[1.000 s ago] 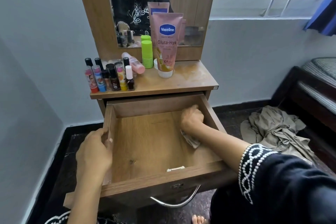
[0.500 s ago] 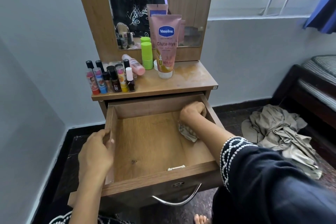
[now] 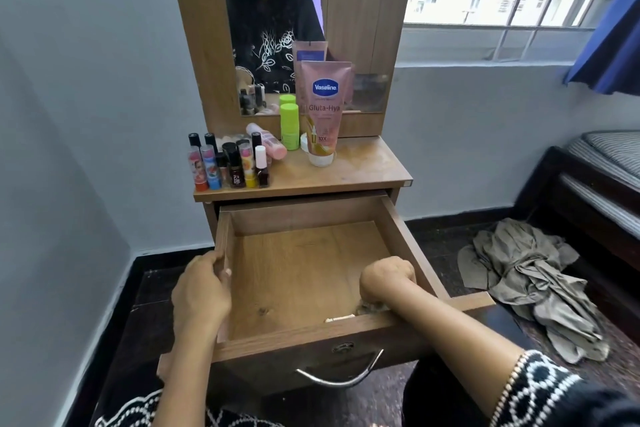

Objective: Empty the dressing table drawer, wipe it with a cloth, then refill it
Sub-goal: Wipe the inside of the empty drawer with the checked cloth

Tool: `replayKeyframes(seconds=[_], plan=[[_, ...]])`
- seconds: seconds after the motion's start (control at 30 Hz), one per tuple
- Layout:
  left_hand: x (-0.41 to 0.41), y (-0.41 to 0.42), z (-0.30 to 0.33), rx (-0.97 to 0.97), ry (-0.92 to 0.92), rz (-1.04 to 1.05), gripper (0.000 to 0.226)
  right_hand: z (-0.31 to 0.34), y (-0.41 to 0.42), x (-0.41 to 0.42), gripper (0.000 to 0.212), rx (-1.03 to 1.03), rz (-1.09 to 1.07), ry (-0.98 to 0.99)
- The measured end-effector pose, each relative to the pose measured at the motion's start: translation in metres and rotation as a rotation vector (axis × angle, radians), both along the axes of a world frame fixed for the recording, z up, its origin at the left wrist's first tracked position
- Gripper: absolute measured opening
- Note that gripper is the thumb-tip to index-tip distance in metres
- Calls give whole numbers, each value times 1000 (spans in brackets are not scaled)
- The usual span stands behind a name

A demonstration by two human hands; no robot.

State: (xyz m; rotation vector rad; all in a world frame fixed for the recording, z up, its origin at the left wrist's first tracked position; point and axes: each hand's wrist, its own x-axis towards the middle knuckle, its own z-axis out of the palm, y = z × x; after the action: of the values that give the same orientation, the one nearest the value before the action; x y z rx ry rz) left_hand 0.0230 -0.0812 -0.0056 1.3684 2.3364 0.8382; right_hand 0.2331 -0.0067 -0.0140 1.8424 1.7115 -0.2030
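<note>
The wooden drawer point(image 3: 401, 232) of the dressing table stands pulled out, its floor bare but for a small pale scrap point(image 3: 339, 318) by the front wall. My left hand point(image 3: 202, 291) grips the drawer's left wall. My right hand point(image 3: 388, 279) is curled round a grey cloth point(image 3: 372, 308) and presses it on the floor in the near right corner; most of the cloth is hidden under the hand. On the tabletop point(image 3: 363, 170) stand several small cosmetic bottles point(image 3: 228, 166), a green stick point(image 3: 289, 126), a pink bottle point(image 3: 266, 142) lying down and a pink Vaseline tube point(image 3: 323, 107).
A mirror point(image 3: 311, 10) backs the table. A crumpled beige garment point(image 3: 526, 284) lies on the dark floor to the right, beside a dark bed frame point(image 3: 595, 198). Grey walls close in on the left. A metal handle point(image 3: 341, 378) hangs on the drawer front.
My right hand has dragged the cloth from the far right part of the drawer floor to the near right corner. My left hand has kept its hold on the left wall.
</note>
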Motion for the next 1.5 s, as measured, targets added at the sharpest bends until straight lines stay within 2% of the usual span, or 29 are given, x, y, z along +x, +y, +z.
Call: replayKeyframes(seconds=[0.2, 0.3, 0.43, 0.5, 0.67, 0.73, 0.83, 0.9, 0.93, 1.1, 1.23, 1.3, 1.4, 1.5], plan=[[0, 2, -2, -6, 21, -3, 40, -1, 23, -6, 40, 138, -129, 266], [-1, 3, -3, -7, 18, -8, 40, -1, 49, -9, 44, 215, -179, 300], [-1, 2, -3, 0, 18, -15, 40, 5, 69, -8, 39, 282, -68, 258], [-1, 2, -3, -1, 26, -18, 40, 8, 76, -5, 39, 234, -4, 214], [-2, 3, -6, -4, 31, -24, 39, 30, 71, -6, 44, -46, 118, 141], [-1, 2, -6, 0, 22, -17, 39, 41, 55, -4, 47, -154, 216, 39], [-1, 2, -6, -1, 18, -10, 39, 33, 36, 5, 66, -265, 390, -163], [-2, 3, -7, -1, 13, -11, 40, 21, 22, 15, 85, -222, 495, -195], [-2, 2, -7, 0, 8, -12, 40, 18, 16, 19, 85, -197, 543, -172], [-1, 1, -7, 7, -14, -10, 39, 28, 11, 44, 48, -205, 612, 98], [-2, 2, -7, 6, 3, -11, 39, 28, 20, 42, 54, -208, 747, 164], [-1, 2, -7, 1, 16, -10, 39, 26, 36, 41, 52, -110, 792, 174], [-1, 2, -6, 7, 13, -15, 40, 23, 74, 38, 38, 73, 799, 279], [-1, 2, -6, 4, 19, -18, 39, 25, 101, 29, 42, 124, 748, 287]])
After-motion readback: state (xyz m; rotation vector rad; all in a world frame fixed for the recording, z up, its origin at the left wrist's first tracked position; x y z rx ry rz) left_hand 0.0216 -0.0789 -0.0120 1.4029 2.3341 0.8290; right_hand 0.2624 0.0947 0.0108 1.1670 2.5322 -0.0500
